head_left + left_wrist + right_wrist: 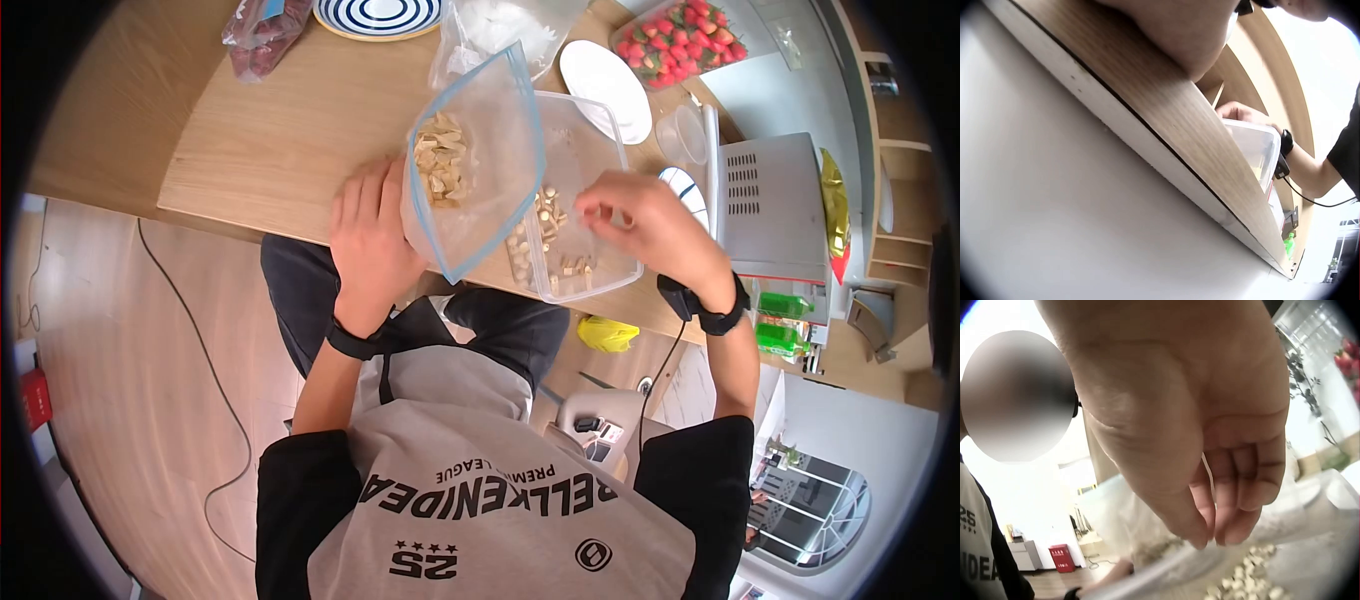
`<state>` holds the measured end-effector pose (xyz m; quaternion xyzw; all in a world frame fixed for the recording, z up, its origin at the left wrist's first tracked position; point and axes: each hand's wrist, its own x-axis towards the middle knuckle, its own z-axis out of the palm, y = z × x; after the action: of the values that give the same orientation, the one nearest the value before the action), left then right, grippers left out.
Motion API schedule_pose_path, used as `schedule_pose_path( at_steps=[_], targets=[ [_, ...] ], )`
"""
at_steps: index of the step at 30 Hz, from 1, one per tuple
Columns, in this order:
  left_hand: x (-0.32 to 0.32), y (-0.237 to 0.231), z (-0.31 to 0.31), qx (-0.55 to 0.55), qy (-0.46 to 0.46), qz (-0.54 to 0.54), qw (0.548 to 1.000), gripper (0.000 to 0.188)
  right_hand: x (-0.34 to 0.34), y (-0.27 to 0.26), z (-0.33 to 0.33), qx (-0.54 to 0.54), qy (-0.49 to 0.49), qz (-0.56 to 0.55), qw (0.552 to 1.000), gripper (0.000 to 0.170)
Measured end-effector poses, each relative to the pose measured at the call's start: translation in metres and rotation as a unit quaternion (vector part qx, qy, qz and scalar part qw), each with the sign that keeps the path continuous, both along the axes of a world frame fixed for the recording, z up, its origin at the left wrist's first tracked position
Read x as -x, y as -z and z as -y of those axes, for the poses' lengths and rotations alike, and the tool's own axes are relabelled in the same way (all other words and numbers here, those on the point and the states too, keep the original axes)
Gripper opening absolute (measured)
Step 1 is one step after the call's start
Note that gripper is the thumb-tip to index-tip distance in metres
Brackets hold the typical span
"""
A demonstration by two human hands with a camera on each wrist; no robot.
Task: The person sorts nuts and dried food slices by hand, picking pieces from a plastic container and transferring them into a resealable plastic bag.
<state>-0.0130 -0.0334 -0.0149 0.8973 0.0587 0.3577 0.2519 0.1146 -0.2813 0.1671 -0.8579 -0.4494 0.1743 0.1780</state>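
Note:
A clear zip bag (480,160) with a blue edge stands open, holding pale flat pieces (438,160). Against its left side lies my left hand (375,235), fingers extended on the tabletop and thumb hidden by the bag. Right of the bag sits a clear plastic container (590,285) with small pale round and cut pieces (545,215). My right hand (640,220) hovers over it. In the right wrist view, that hand (1210,444) has loosely bent fingers, thumb tip close to fingertips, and no piece visible between them; small pieces (1250,575) lie below.
Behind are a striped plate (378,14), a bag of dark red contents (265,35), a white plate (605,90) and a box of strawberries (680,45). A small clear cup (682,135) and a white appliance (770,200) stand at right. The table's front edge (240,232) is near my lap.

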Motion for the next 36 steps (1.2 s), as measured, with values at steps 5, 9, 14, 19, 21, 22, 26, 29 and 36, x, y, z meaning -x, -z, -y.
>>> schedule_pose_path(
  at_steps=[5,9,14,19,21,22,26,29,36],
  targets=[
    [0.000,0.002,0.000,-0.001,0.006,0.004,1.000,0.067,-0.002,0.052,0.036,0.115,-0.081,-0.041,0.989,0.012],
    [0.000,0.001,-0.001,-0.019,0.008,-0.012,1.000,0.065,-0.001,0.051,0.031,0.208,-0.057,-0.066,0.974,0.013],
    [0.002,0.000,-0.001,-0.005,0.014,-0.020,1.000,0.066,-0.001,0.053,0.024,0.238,-0.062,-0.044,0.968,0.014],
    [0.001,-0.002,0.002,-0.003,0.006,-0.014,1.000,0.066,-0.003,0.060,0.029,0.188,-0.059,-0.061,0.978,0.013],
    [0.001,-0.001,0.001,0.008,0.010,-0.016,1.000,0.066,-0.004,0.059,0.028,0.198,-0.057,-0.068,0.976,0.013],
    [0.002,-0.001,0.001,0.008,0.013,-0.016,1.000,0.066,-0.004,0.059,0.028,0.198,-0.055,-0.068,0.976,0.013],
    [0.002,-0.001,0.000,0.002,0.016,-0.015,1.000,0.063,-0.005,0.059,0.030,0.209,-0.062,-0.047,0.975,0.013],
    [0.002,-0.003,0.000,-0.004,0.015,-0.014,1.000,0.062,-0.005,0.061,0.030,0.218,-0.073,-0.006,0.973,0.014],
    [0.003,-0.005,0.000,-0.006,0.019,-0.013,1.000,0.063,-0.003,0.052,0.027,0.163,-0.003,-0.036,0.986,0.015]
  ],
)
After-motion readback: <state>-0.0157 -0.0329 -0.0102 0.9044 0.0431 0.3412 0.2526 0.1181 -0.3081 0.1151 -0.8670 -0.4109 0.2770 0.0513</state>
